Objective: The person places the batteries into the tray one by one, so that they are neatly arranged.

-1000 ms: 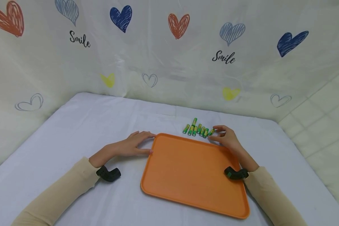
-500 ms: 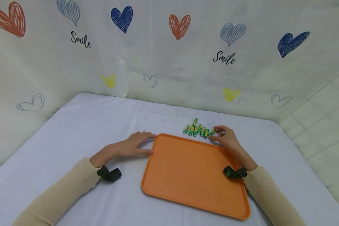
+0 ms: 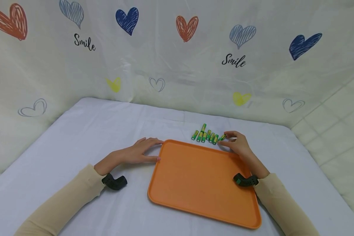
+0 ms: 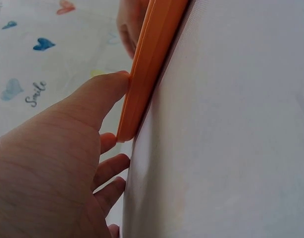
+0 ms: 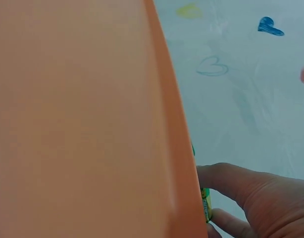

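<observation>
An orange tray [image 3: 200,183] lies on the white cloth. My left hand [image 3: 138,152] rests at its far left corner, thumb and index fingertips touching the rim and the other fingers spread loosely; the left wrist view shows the thumb [image 4: 105,91] against the tray's side. Beyond the far rim, my right hand [image 3: 237,143] pinches a green and yellow battery [image 3: 223,137] between thumb and fingers. In the right wrist view the tray's edge partly hides that battery [image 5: 206,206]. Several similar batteries [image 3: 208,134] lie in a loose row just left of the right hand.
The white-covered table [image 3: 121,118] extends around the tray. Behind it hangs a pale curtain [image 3: 194,65] printed with hearts and words. A dark curved wrist device [image 3: 114,182] sits at the left cuff, another dark device [image 3: 245,180] at the right, above the tray.
The battery at my right fingertips has shifted very slightly to the right along with the fingers. My left hand, the tray and the other batteries stay in place.
</observation>
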Tool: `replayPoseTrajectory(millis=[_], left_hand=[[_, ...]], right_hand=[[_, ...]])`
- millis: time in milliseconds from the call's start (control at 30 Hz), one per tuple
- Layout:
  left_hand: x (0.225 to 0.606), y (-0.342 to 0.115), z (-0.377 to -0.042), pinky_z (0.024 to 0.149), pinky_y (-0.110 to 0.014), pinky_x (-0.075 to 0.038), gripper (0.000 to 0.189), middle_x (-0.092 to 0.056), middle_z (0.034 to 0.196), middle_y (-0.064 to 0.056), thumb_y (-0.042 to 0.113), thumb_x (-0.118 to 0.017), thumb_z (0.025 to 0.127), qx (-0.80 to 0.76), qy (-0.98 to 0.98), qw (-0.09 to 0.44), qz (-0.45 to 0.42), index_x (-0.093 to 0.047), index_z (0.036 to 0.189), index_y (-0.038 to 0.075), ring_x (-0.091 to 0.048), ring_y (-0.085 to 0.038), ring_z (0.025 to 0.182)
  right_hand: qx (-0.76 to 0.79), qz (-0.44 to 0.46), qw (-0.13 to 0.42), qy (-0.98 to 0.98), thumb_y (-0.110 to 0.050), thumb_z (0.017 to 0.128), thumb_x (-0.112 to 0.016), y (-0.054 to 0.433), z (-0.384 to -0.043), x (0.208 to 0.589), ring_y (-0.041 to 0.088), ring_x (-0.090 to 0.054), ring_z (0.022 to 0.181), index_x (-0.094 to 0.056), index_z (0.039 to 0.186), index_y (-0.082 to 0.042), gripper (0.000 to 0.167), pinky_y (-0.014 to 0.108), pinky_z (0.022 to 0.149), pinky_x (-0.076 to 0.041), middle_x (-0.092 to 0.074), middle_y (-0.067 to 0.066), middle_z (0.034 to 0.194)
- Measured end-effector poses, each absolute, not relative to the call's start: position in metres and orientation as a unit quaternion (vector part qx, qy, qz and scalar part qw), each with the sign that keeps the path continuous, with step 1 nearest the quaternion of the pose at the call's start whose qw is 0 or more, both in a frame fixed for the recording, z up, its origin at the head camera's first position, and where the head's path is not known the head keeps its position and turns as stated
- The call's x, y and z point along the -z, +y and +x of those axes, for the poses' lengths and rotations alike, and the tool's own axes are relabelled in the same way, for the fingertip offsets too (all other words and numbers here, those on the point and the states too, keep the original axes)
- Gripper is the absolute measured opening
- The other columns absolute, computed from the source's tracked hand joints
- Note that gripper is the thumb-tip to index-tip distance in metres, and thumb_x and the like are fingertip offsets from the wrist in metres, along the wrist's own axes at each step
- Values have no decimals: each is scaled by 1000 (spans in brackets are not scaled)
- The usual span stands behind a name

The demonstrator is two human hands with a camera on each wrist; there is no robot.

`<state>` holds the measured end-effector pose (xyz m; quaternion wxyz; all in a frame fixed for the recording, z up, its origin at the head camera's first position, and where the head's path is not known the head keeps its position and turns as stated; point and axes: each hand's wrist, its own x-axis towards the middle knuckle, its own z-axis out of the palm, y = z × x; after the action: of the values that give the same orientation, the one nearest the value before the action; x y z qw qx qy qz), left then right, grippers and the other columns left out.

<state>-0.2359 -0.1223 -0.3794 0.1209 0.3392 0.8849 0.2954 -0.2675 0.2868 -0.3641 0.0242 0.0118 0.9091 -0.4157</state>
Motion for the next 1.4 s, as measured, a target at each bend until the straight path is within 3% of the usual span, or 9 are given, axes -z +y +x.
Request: replayPoseTrajectory(millis=[200, 433, 667, 867, 1400], left_hand=[[380, -123, -235, 119, -51, -2, 72, -39, 151, 1, 53, -62, 91, -293, 886, 119, 340, -38, 149, 17, -28, -20, 143], [379, -123, -236, 119, -52, -2, 70, -40, 151, 0, 51, -62, 92, -292, 885, 118, 344, -38, 149, 17, -29, -20, 143], [378, -124, -235, 119, -52, -2, 70, -39, 152, -1, 50, -62, 92, -292, 884, 117, 345, -38, 149, 16, -27, -21, 144], [379, -124, -235, 120, -51, -1, 70, -38, 152, -1, 51, -62, 92, -294, 884, 119, 345, -38, 149, 17, -27, -20, 144], [379, -125, -236, 120, -51, -1, 70, -37, 153, -1, 49, -62, 93, -292, 883, 120, 347, -37, 149, 16, -26, -19, 145]], right_hand=[[442, 14, 35, 896, -28, 89, -73, 285, -264, 359, 34, -49, 113, -44, 142, -1, 66, 20, 70, -49, -45, 23, 136], [465, 9, 34, 884, -26, 89, -73, 282, -258, 355, 19, -56, 94, -44, 142, 0, 66, 22, 66, -53, -45, 22, 135], [474, -8, 40, 879, -25, 90, -72, 277, -250, 350, 30, -55, 102, -42, 143, 1, 66, 24, 70, -54, -44, 24, 137], [476, -18, 41, 879, -23, 90, -72, 274, -247, 347, 21, -56, 95, -44, 142, 1, 64, 24, 71, -54, -45, 24, 136], [470, -44, 58, 879, -23, 87, -76, 249, -237, 337, 25, -56, 97, -48, 138, 0, 63, 21, 72, -52, -49, 21, 133]])
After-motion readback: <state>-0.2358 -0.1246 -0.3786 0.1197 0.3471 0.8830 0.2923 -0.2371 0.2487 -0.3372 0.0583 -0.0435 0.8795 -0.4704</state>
